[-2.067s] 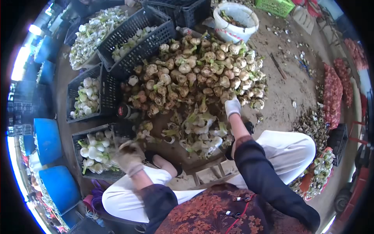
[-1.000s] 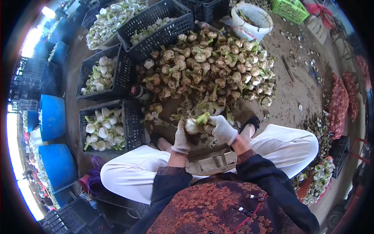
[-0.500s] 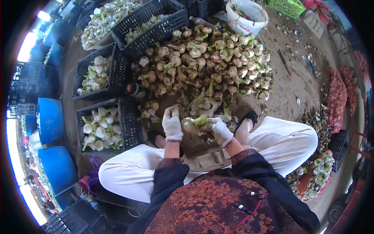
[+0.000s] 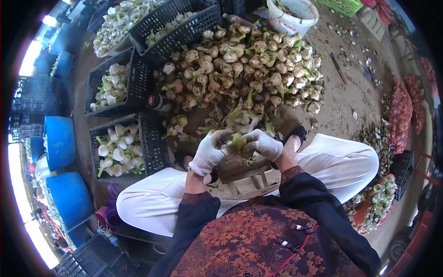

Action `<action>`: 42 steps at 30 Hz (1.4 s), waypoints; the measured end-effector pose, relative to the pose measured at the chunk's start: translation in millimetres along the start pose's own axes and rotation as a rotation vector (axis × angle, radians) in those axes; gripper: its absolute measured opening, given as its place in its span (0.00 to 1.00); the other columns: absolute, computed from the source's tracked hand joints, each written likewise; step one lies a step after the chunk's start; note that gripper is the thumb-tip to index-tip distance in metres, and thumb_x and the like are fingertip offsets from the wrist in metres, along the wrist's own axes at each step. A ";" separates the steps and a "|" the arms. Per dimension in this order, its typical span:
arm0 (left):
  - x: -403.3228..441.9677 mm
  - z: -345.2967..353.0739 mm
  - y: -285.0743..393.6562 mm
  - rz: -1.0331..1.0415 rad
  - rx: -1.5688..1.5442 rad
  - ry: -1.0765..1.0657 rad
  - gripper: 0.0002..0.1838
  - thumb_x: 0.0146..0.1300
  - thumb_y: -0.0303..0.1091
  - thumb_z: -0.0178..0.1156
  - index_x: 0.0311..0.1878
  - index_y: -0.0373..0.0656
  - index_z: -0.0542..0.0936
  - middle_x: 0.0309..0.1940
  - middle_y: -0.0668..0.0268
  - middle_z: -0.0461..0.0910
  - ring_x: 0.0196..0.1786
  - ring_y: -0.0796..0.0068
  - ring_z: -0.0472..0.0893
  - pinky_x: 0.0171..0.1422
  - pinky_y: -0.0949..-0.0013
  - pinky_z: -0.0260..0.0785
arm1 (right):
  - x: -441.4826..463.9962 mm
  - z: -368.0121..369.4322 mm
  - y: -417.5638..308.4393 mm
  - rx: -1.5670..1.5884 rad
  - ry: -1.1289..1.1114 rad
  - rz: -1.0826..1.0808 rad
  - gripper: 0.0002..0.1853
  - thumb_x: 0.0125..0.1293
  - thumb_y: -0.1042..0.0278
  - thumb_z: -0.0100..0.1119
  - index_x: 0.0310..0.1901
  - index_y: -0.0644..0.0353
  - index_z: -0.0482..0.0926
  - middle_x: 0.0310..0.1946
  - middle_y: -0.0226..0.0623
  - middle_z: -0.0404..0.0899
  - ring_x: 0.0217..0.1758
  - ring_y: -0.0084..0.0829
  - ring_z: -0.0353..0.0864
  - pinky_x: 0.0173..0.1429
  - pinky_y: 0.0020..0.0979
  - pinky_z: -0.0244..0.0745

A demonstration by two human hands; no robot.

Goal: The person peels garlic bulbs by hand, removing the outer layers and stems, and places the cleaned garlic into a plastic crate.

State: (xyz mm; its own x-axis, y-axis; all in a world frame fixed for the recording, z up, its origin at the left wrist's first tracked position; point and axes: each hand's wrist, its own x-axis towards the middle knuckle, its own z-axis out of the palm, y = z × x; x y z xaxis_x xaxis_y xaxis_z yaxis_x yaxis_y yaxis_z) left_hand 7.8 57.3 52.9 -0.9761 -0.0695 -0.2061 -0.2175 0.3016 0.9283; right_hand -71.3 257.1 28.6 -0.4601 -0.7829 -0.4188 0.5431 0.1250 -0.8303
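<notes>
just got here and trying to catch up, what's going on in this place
A person has both gloved hands at a green-stemmed bulb, which looks like garlic. The right hand grips it; the left hand is curled at its other side, though fingers partly hide the hold. In front lies a big pile of soil-stained bulbs, with loose peelings nearer the feet. To the left, a black crate holds cleaner, whiter bulbs.

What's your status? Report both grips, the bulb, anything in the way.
White-gloved right grip on pale, green-stemmed bulb; white-gloved left grip up against it. Bulb partly hidden. Nothing seen blocking; pale leafy scraps just beyond.
</notes>
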 end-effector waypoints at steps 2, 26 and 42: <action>-1.5 -4.5 1.9 -0.095 -0.001 -0.123 0.14 0.51 0.30 0.68 0.42 0.39 0.82 0.37 0.64 0.75 0.39 0.73 0.76 0.45 0.73 0.69 | 3.4 3.4 -11.2 -0.261 -0.147 -0.073 0.15 0.54 0.73 0.55 0.44 0.66 0.80 0.33 0.33 0.83 0.36 0.22 0.79 0.42 0.28 0.74; 6.8 6.0 -83.3 -0.211 -1.100 0.413 0.14 0.51 0.20 0.56 0.42 0.39 0.79 0.35 0.65 0.81 0.37 0.73 0.79 0.45 0.72 0.72 | 39.2 -26.5 6.2 0.825 0.490 -0.248 0.12 0.64 0.72 0.48 0.47 0.61 0.76 0.33 0.41 0.81 0.35 0.40 0.82 0.40 0.41 0.80; 7.7 -7.2 -40.6 -0.165 -0.761 0.354 0.15 0.51 0.15 0.52 0.42 0.37 0.78 0.40 0.63 0.79 0.42 0.74 0.78 0.48 0.73 0.72 | 47.7 15.2 0.0 0.305 0.269 -0.043 0.13 0.58 0.72 0.63 0.44 0.65 0.76 0.33 0.33 0.79 0.30 0.23 0.78 0.34 0.26 0.74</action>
State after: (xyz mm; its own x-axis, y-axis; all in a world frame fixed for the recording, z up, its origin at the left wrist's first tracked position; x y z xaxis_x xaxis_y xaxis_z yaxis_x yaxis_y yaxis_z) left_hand 9.2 37.7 15.9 -0.8462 -0.3880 -0.3653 -0.1719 -0.4501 0.8763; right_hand -82.6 210.5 14.3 -0.6320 -0.5914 -0.5008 0.6842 -0.1223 -0.7189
